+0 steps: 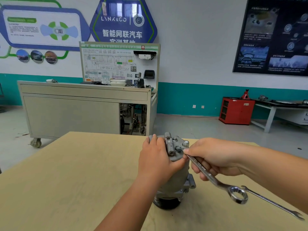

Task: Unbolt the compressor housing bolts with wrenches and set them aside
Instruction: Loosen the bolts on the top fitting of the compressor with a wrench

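Nearest, at the right of the pale wooden table (66, 180), a slim loose steel spanner (273, 203) lies flat, its long axis running from near right to far left, open end nearest. A second, thicker chrome combination wrench (218, 183) is clenched in the right hand (215, 157); its ring end points near-right and its far end meets the top of the grey cast-metal compressor (176, 177). The lettering on its shaft is too blurred to read. The compressor stands upright mid-table, the left hand (156, 157) wrapped over its top. Three housing bolts (185, 143) show there. Beyond stand a grey wheeled cabinet (75, 114), a diagram board (116, 64) marked "HV", a red cabinet (236, 110) and a blue wall sign (123, 22) reading "LYNK&CO".
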